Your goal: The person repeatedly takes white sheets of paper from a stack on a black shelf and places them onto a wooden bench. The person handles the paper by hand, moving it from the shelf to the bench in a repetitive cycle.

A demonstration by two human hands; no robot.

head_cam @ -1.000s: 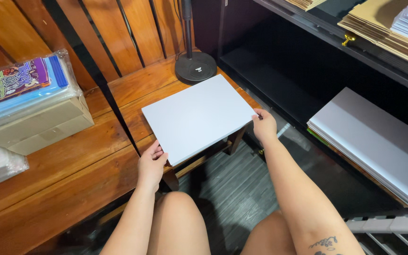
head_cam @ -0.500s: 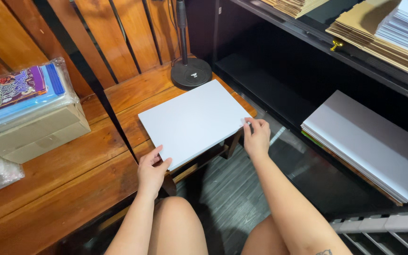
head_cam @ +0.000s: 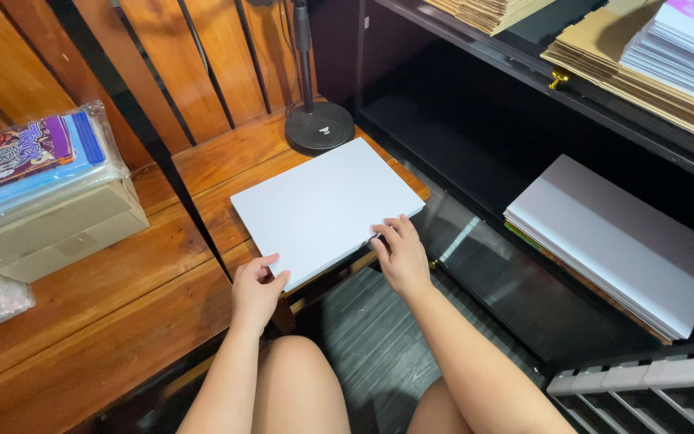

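Two bare hands at the near edge of a flat white rectangular stack of paper sheets (head_cam: 323, 209), lying on the small wooden bench (head_cam: 218, 157) in front of the knees. Left hand (head_cam: 255, 291) at the near left corner of the stack, fingers (head_cam: 265, 263) curled loosely over its edge, touching rather than clamping. Right hand (head_cam: 402, 255) at the near right corner, fingers (head_cam: 387, 229) spread flat on the top sheet, pressing and not closed around anything. Just behind the stack, a round black lamp base (head_cam: 319, 127) with its thin upright pole. Well to the left, a beige cardboard box (head_cam: 58, 229) topped with plastic-wrapped colourful booklets (head_cam: 30, 157). To the right, inside the dark shelf (head_cam: 475, 137), another thick white pile of sheets (head_cam: 616, 241), well apart from the hands.
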